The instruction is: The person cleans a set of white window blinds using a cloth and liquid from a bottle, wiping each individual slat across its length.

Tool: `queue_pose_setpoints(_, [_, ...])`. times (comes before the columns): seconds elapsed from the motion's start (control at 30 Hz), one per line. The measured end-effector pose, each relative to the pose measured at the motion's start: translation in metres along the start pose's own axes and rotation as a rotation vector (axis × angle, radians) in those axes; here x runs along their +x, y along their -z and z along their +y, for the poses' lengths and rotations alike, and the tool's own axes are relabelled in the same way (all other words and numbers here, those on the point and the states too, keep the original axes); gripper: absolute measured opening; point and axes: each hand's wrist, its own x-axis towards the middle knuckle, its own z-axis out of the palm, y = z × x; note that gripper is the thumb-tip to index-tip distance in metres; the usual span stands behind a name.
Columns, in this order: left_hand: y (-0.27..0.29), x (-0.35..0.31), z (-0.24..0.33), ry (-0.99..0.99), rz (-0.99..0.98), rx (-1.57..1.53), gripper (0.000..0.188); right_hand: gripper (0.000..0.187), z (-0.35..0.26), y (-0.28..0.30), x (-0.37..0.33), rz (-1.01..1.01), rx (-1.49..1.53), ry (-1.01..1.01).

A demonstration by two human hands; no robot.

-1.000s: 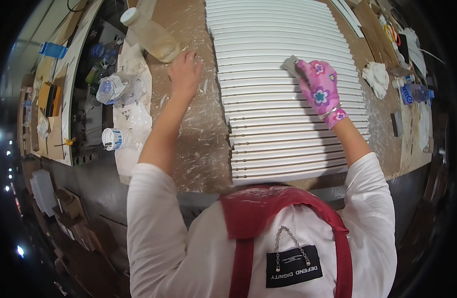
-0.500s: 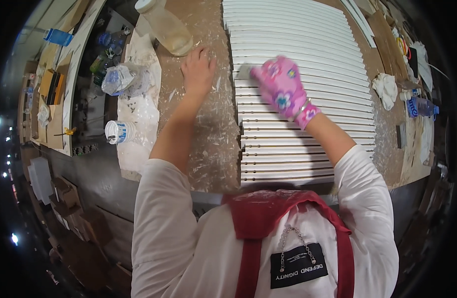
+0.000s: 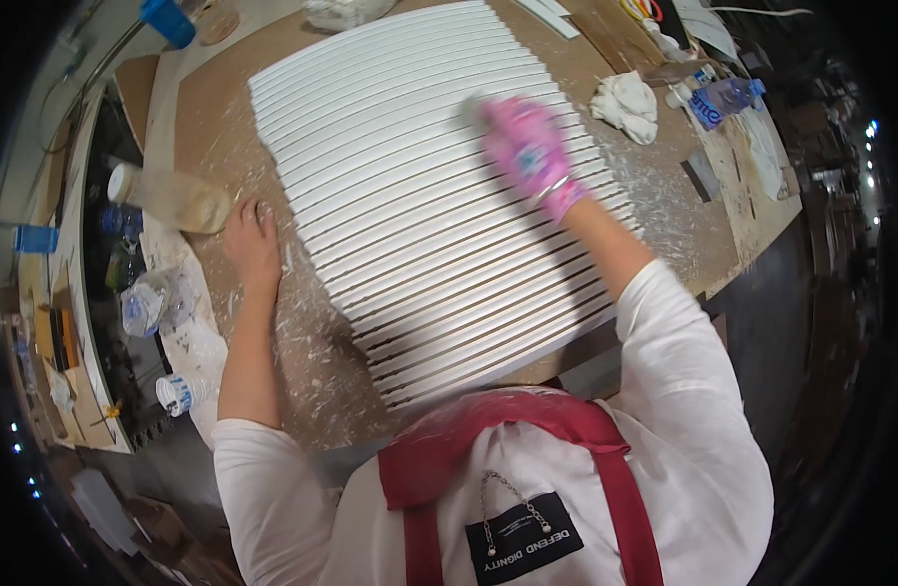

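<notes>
Pink-gloved right hand has moved rightward across the white slats.

White shirt, sleeves ending near my elbows. Red apron, two straps. Black patch, pale lettering, silver chain. Right hand: pink floral glove, motion-blurred; thin shiny wristband.

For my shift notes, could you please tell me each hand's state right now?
Left hand: open, resting on the brown tabletop.
Right hand, pink-gloved: closed, holding a blurred gray pad.
</notes>
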Motion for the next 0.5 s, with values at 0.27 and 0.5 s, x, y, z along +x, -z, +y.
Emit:
queue_pose_setpoints(0.27, [0.010,0.004,-0.008,-0.033,-0.081,-0.008,0.035,0.017,0.090,0.019,-0.037,0.146,0.132,-0.263])
queue_pose_setpoints(0.5, [0.001,0.040,-0.007,0.018,-0.127,-0.070,0.042,0.034,0.099,0.008,-0.049,0.087,-0.010,0.111])
